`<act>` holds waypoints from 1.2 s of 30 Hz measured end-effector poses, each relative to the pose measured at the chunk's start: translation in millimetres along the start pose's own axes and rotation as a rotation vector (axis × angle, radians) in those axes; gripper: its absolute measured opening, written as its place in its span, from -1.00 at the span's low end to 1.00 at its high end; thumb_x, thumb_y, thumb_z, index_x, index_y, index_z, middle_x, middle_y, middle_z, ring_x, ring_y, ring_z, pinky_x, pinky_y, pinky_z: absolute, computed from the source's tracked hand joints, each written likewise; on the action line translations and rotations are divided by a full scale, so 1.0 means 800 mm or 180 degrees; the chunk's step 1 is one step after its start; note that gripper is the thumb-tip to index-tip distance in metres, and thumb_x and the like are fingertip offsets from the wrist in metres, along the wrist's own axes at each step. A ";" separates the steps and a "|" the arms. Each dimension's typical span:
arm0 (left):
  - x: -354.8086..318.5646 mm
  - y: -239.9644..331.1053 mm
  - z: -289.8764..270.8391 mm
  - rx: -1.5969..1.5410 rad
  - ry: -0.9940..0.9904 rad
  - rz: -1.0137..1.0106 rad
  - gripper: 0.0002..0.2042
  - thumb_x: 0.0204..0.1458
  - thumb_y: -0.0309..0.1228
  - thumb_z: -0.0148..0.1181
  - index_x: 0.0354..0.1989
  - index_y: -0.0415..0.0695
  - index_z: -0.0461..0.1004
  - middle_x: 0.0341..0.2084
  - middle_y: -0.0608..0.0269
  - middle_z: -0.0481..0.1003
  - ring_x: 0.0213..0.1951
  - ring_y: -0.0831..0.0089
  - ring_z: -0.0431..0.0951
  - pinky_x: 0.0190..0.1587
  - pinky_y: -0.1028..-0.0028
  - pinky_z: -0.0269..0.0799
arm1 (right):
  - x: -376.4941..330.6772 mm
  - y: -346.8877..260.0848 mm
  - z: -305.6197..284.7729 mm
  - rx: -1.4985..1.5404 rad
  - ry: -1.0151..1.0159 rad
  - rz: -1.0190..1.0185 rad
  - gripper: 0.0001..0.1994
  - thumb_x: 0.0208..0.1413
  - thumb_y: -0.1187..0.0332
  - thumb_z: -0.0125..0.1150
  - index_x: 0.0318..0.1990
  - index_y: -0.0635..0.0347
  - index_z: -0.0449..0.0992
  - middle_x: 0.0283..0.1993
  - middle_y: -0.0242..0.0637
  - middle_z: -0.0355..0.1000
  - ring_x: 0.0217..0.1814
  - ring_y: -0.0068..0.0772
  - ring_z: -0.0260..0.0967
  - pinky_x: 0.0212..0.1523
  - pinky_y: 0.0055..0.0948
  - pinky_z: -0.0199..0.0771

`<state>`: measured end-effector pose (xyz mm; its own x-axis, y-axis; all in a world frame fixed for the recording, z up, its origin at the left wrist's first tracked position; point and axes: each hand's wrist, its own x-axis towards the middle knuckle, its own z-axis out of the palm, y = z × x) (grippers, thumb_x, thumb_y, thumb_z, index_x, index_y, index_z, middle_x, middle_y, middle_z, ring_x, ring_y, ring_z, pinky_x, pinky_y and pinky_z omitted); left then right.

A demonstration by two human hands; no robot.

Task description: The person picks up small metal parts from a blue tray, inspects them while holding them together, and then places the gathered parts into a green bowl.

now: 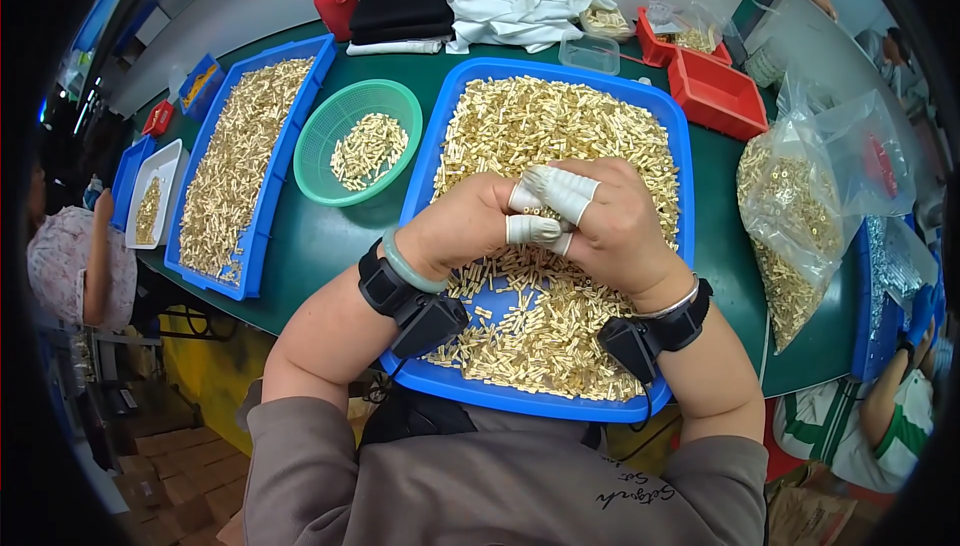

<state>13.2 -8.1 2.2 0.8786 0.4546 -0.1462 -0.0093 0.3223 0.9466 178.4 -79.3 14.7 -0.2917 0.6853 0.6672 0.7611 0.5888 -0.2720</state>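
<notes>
My left hand [462,218] and my right hand [622,231] meet over a blue tray [684,161] full of small brass-coloured metal pieces [545,126]. White finger cots cover some fingertips on both hands. Closed together, the fingers pinch a few of these brass pieces [536,212], whose round ends show between the fingertips. The rest of what they grip is hidden by the fingers. Below my hands, more pieces lie loose, with a patch of blue tray bottom showing among them. Each wrist wears a black strap with a device.
On the left stand a green basket [318,178] holding brass pieces and another blue tray [258,236]. Red bins [715,96] and a plastic bag of pieces [790,216] sit right. A red flask [333,1] and white cloths [510,1] are behind. Other people sit at both sides.
</notes>
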 end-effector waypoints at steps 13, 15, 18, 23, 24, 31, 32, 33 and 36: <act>0.002 0.008 0.006 0.2354 0.0073 0.1600 -0.87 -0.11 -0.52 0.13 -0.34 -0.19 0.45 -0.42 0.26 0.46 -0.34 0.44 0.46 -0.25 0.53 0.33 | -0.001 0.007 0.004 -0.0286 -0.0054 0.0366 -0.54 -0.43 0.40 0.30 -0.18 0.13 0.47 -0.24 -0.32 0.43 -0.15 -0.25 0.33 -0.14 -0.37 0.24; 0.003 0.006 0.004 0.2393 0.0044 0.1675 -0.86 -0.12 -0.52 0.14 -0.34 -0.19 0.45 -0.42 0.24 0.45 -0.34 0.40 0.46 -0.25 0.52 0.33 | 0.000 0.006 0.004 -0.0274 -0.0063 0.0370 -0.54 -0.43 0.41 0.29 -0.18 0.13 0.47 -0.24 -0.32 0.43 -0.15 -0.26 0.33 -0.14 -0.37 0.24; 0.003 0.007 0.004 0.2402 0.0018 0.1625 -0.86 -0.12 -0.52 0.14 -0.33 -0.19 0.45 -0.41 0.24 0.45 -0.34 0.40 0.46 -0.25 0.52 0.33 | 0.000 0.006 0.004 -0.0252 -0.0075 0.0377 -0.54 -0.42 0.42 0.29 -0.18 0.12 0.47 -0.24 -0.33 0.43 -0.15 -0.26 0.33 -0.14 -0.37 0.23; 0.001 0.010 0.006 0.2284 0.0058 0.1546 -0.85 -0.12 -0.52 0.14 -0.32 -0.19 0.45 -0.40 0.24 0.46 -0.34 0.43 0.46 -0.25 0.54 0.33 | 0.000 0.006 0.006 -0.0156 0.0086 0.0345 -0.50 -0.48 0.49 0.21 -0.16 0.08 0.46 -0.25 -0.33 0.44 -0.17 -0.27 0.33 -0.17 -0.35 0.22; 0.001 0.011 0.006 0.2285 0.0061 0.1546 -0.85 -0.12 -0.52 0.14 -0.32 -0.19 0.45 -0.40 0.24 0.46 -0.34 0.43 0.46 -0.25 0.54 0.33 | 0.000 0.006 0.006 -0.0151 0.0110 0.0330 -0.50 -0.48 0.48 0.21 -0.16 0.09 0.47 -0.25 -0.33 0.44 -0.17 -0.27 0.33 -0.17 -0.35 0.22; 0.000 0.004 0.002 0.1651 0.0285 0.1202 -0.80 -0.09 -0.49 0.13 -0.25 -0.21 0.46 -0.37 0.22 0.48 -0.31 0.53 0.45 -0.24 0.58 0.33 | 0.002 0.003 0.002 -0.0127 0.0059 0.0189 -0.52 -0.45 0.45 0.29 -0.17 0.13 0.46 -0.23 -0.31 0.42 -0.15 -0.27 0.33 -0.17 -0.35 0.25; 0.000 0.005 0.002 0.1650 0.0289 0.1203 -0.80 -0.09 -0.49 0.13 -0.25 -0.21 0.46 -0.37 0.22 0.48 -0.31 0.53 0.45 -0.24 0.58 0.33 | 0.002 0.003 0.002 -0.0146 0.0056 0.0143 -0.52 -0.45 0.45 0.29 -0.17 0.14 0.46 -0.22 -0.31 0.42 -0.15 -0.27 0.33 -0.18 -0.35 0.25; 0.000 0.005 0.002 0.1596 0.0279 0.1165 -0.80 -0.08 -0.49 0.13 -0.24 -0.22 0.46 -0.37 0.24 0.48 -0.31 0.55 0.45 -0.24 0.58 0.33 | 0.002 0.003 0.002 -0.0165 0.0053 0.0098 -0.52 -0.45 0.45 0.29 -0.17 0.14 0.46 -0.22 -0.31 0.42 -0.15 -0.27 0.33 -0.19 -0.34 0.25; 0.000 0.006 0.001 0.1487 0.0260 0.1090 -0.80 -0.08 -0.48 0.13 -0.24 -0.22 0.46 -0.37 0.26 0.48 -0.30 0.58 0.44 -0.23 0.59 0.33 | 0.001 0.003 0.000 -0.0257 0.0085 -0.0021 -0.53 -0.46 0.46 0.29 -0.18 0.14 0.47 -0.22 -0.30 0.42 -0.15 -0.27 0.33 -0.19 -0.35 0.26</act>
<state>13.9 -7.3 7.0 0.8229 0.5368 0.1864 -0.0584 -0.2464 0.9674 180.1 -77.0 14.4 -0.2821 0.6693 0.6874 0.8037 0.5561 -0.2116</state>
